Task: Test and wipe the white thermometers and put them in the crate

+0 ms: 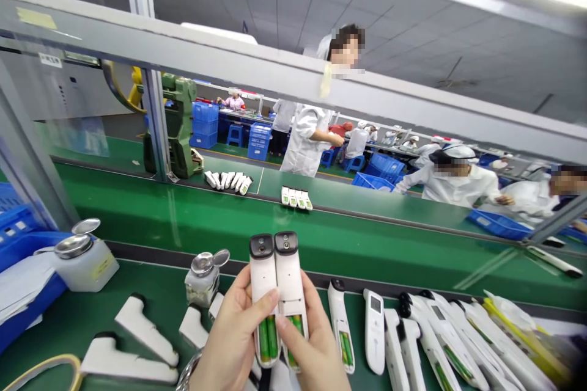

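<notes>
My left hand (233, 330) is wrapped round a white infrared thermometer (264, 278) with a black sensor end. Beside it, my right hand (316, 345) grips a second thermometer (288, 275), and the two stand side by side. Both thumbs lie over the open battery compartments, where green batteries (268, 342) show. Right of my hands, another thermometer (340, 324) lies with its batteries exposed, and one (375, 330) lies screen up. More thermometers (426, 330) form a row farther right. On the left, a few thermometers (123, 361) lie on their sides.
Two pump bottles (87, 263) with metal lids stand at the left. A tape roll (43, 372) lies front left, near a blue bin (32, 311). Across the green conveyor (238, 226) are more thermometers (296, 198) and a green machine (181, 128). Workers in white coats stand and sit beyond.
</notes>
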Demonstrator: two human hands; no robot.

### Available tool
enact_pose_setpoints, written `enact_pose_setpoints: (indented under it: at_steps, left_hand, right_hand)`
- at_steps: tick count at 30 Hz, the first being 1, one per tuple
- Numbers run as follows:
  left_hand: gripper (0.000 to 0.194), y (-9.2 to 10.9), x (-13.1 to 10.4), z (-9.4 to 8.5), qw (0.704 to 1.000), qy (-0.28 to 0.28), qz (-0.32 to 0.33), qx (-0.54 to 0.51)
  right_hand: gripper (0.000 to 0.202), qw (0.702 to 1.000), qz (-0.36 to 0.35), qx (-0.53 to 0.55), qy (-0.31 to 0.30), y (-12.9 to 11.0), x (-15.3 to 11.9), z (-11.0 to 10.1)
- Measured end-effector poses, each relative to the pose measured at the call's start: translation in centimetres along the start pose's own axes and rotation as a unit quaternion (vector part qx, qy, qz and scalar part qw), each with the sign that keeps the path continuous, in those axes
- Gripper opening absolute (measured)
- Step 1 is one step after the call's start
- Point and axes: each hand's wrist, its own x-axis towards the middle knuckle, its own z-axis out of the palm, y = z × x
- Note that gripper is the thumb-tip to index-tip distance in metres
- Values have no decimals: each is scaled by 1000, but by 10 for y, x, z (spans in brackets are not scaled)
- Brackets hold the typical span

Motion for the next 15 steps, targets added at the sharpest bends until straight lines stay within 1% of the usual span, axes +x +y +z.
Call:
enact_pose_setpoints:
  at_steps: [3,5,8,10,12,15]
  left_hand:
    - [37,0,0,3,1000,2,-22,-7]
    - [41,-2,0,4,999,11,-42,-18]
    - [49,-5,0,4,998,44,-48,-25]
    - [52,-6,0,3,997,48,-47,-25]
    - [54,-5,-1,1,997,53,-54,-30]
    - [52,-1,-4,1,991,85,-85,-50]
  right_hand:
    - [61,999,-36,-28,-4,4,3,-1]
    - [63,998,-43,-34,-10,5,4,-1]
    - [68,999,-32,-25,-10,7,3,0]
    - [71,1000,-18,-11,-6,8,1,1]
    - [70,1000,-4,13,-3,9,-1,1]
    - [66,999,22,30,13,9,-5,-2]
